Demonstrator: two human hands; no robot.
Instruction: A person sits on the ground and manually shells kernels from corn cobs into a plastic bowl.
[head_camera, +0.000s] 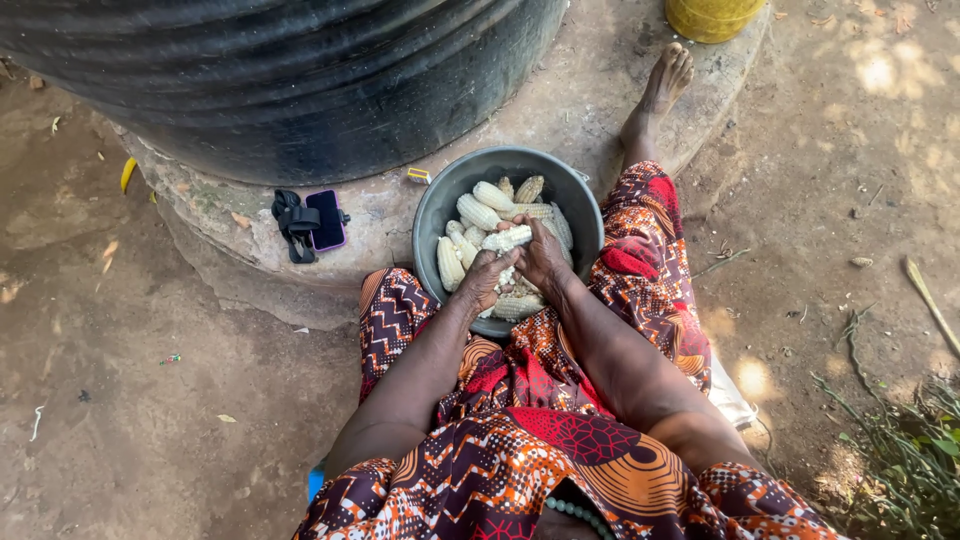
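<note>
Both sets of fingers are clamped on one pale maize cob (508, 239) — the left hand (487, 276) curls under its near end, the right hand (541, 257) wraps it from the other side. The cob sits just above a heap of other cobs in a grey metal basin (432, 215) resting between the person's knees — patterned red-and-orange cloth around it. A phone (327, 219) lies on the concrete ledge, beside a big black tank (300, 80)

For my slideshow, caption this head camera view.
Both hands, left hand and right hand, grip a maize cob over a grey basin of cobs.
</note>
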